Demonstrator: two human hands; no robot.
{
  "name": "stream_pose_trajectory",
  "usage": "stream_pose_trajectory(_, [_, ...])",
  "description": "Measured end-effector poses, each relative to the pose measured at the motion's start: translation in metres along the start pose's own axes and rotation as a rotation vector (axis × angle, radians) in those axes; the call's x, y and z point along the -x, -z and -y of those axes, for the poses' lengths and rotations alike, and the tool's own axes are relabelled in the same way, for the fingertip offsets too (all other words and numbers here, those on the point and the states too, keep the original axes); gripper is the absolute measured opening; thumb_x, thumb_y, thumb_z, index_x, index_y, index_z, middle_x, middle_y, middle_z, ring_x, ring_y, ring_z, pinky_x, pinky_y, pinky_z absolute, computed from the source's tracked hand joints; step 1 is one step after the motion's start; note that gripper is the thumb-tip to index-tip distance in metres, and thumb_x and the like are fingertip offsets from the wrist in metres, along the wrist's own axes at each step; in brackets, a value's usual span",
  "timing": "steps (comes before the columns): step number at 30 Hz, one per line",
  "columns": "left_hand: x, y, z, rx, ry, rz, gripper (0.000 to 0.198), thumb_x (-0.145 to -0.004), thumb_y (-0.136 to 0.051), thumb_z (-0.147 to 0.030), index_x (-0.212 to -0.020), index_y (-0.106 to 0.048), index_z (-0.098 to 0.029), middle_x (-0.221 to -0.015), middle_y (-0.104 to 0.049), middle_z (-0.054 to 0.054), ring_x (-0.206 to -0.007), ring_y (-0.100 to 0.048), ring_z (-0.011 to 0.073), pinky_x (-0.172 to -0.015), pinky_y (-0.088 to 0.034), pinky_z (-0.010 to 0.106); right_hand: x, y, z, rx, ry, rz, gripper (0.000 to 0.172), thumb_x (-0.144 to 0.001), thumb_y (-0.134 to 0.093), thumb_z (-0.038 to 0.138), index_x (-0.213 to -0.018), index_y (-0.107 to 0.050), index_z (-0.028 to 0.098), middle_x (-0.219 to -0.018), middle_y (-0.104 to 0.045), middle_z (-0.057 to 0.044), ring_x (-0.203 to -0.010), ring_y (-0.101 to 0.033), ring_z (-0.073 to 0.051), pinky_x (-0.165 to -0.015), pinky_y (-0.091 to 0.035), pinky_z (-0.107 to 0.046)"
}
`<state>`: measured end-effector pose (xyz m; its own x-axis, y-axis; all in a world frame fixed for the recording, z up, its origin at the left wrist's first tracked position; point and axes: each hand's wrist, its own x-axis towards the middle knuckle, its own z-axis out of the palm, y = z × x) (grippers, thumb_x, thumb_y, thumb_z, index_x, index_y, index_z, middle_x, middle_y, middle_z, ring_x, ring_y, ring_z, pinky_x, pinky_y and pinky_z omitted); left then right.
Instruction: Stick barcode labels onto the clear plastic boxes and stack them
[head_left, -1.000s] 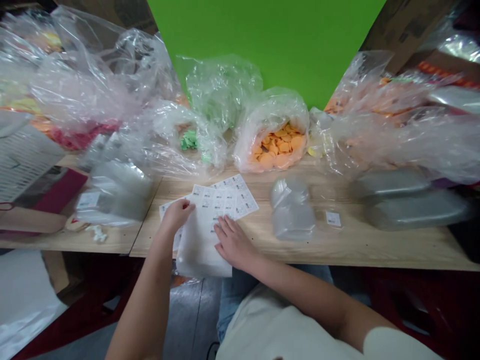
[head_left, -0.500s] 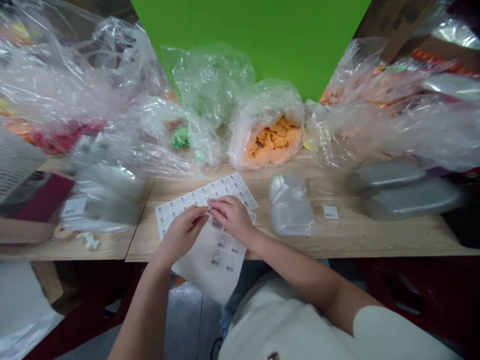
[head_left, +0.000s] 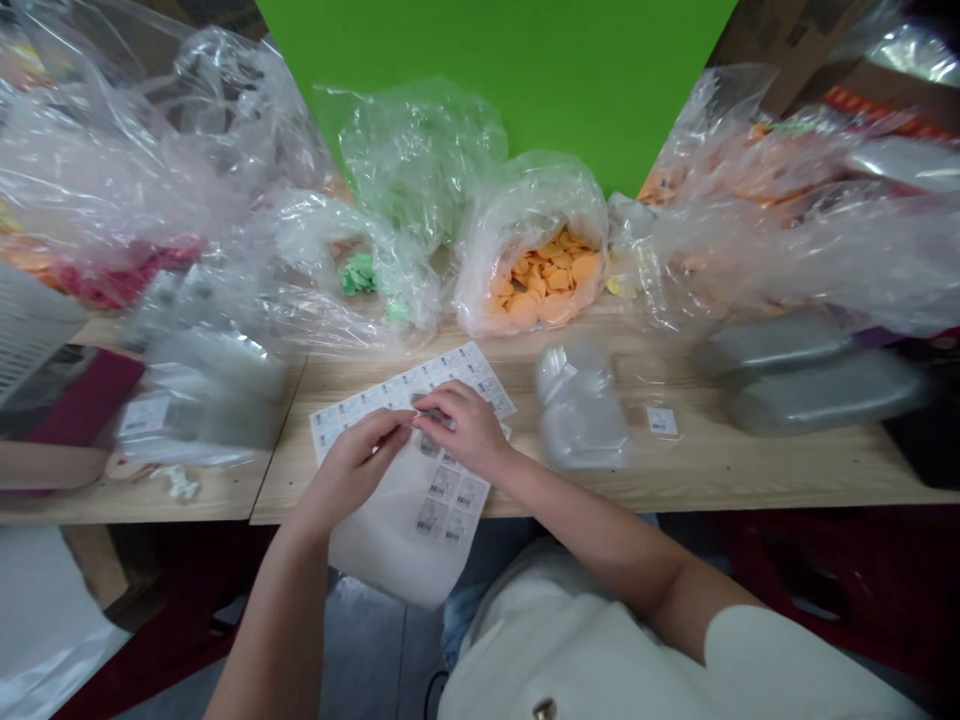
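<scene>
A partly used sheet of barcode labels [head_left: 390,530] hangs over the table's front edge, with bare backing on its left and printed labels on its right. Thumb and fingers of my left hand [head_left: 366,458] pinch its upper edge. My right hand [head_left: 469,432] pinches the same edge close beside them, the fingertips of both hands almost meeting. Whether a single label is lifted between them is too small to tell. Under my hands, a fuller label sheet [head_left: 349,410] lies flat on the wooden table.
Right of my hands lie clear plastic packs [head_left: 581,420] and a clear bag with a white label [head_left: 661,420]. Behind stand open bags of orange discs [head_left: 551,275] and green pieces [head_left: 358,272]. More clear packs [head_left: 210,400] lie left; a green board [head_left: 510,70] rises behind.
The held label sheet has swung slightly left and its lower end has curled up a little. Both hands keep their pinch, my left hand shifting slightly left.
</scene>
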<state>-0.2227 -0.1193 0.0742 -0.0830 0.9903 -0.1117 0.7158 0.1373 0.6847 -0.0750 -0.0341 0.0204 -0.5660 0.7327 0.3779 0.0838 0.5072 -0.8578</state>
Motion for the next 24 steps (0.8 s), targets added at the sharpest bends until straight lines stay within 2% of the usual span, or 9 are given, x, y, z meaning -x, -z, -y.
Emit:
stream_pose_trajectory(5, [0.004, 0.002, -0.008, -0.118, -0.068, 0.019, 0.030, -0.088, -0.039, -0.032, -0.111, -0.056, -0.026, -0.099, -0.060, 0.003, -0.093, -0.055, 0.0186, -0.079, -0.042, 0.030, 0.000, 0.003, -0.004, -0.102, -0.028, 0.031, 0.013, -0.082, -0.059, 0.030, -0.087, -0.067, 0.022, -0.089, -0.060, -0.001, -0.086, -0.058, -0.011, -0.077, -0.047, -0.023])
stream_pose_trajectory(11, [0.006, 0.001, -0.005, -0.077, -0.038, 0.024, 0.030, -0.087, -0.041, -0.033, -0.112, -0.057, -0.027, -0.098, -0.062, 0.002, -0.095, -0.056, 0.0194, -0.082, -0.042, 0.030, 0.002, 0.003, -0.001, -0.108, -0.048, 0.019, 0.014, -0.084, -0.054, 0.022, -0.089, -0.067, 0.021, -0.090, -0.061, -0.002, -0.085, -0.058, -0.011, -0.072, -0.048, -0.023])
stream_pose_trajectory(14, [0.005, 0.000, -0.004, -0.040, -0.022, 0.023, 0.030, -0.087, -0.042, -0.033, -0.113, -0.056, -0.026, -0.102, -0.062, 0.002, -0.097, -0.056, 0.0189, -0.084, -0.042, 0.030, 0.003, 0.000, 0.002, -0.121, -0.038, -0.028, 0.014, -0.084, -0.052, 0.022, -0.089, -0.066, 0.021, -0.090, -0.061, -0.002, -0.084, -0.058, -0.011, -0.071, -0.049, -0.023])
stream_pose_trajectory(20, [0.003, -0.004, -0.006, -0.079, 0.014, 0.007, 0.030, -0.085, -0.041, -0.033, -0.110, -0.056, -0.024, -0.104, -0.063, 0.004, -0.096, -0.057, 0.0204, -0.082, -0.043, 0.031, 0.006, -0.002, 0.006, 0.085, 0.015, -0.085, 0.014, -0.083, -0.049, 0.020, -0.085, -0.063, 0.022, -0.086, -0.062, -0.002, -0.089, -0.057, -0.015, -0.082, -0.046, -0.029])
stream_pose_trajectory(22, [0.002, -0.008, -0.009, -0.101, 0.020, -0.025, 0.030, -0.085, -0.041, -0.034, -0.109, -0.057, -0.024, -0.105, -0.063, 0.004, -0.097, -0.057, 0.0208, -0.083, -0.042, 0.032, 0.006, -0.003, 0.007, 0.112, -0.024, -0.109, 0.013, -0.081, -0.050, 0.019, -0.083, -0.063, 0.022, -0.085, -0.063, -0.003, -0.087, -0.057, -0.016, -0.081, -0.046, -0.029])
stream_pose_trajectory(24, [0.000, -0.013, -0.012, -0.131, 0.047, -0.085, 0.030, -0.086, -0.040, -0.036, -0.105, -0.059, -0.024, -0.103, -0.065, 0.003, -0.096, -0.058, 0.0207, -0.083, -0.042, 0.031, 0.005, -0.005, 0.006, 0.052, -0.125, -0.162, 0.012, -0.079, -0.051, 0.019, -0.081, -0.062, 0.021, -0.083, -0.063, -0.002, -0.081, -0.058, -0.015, -0.075, -0.048, -0.028])
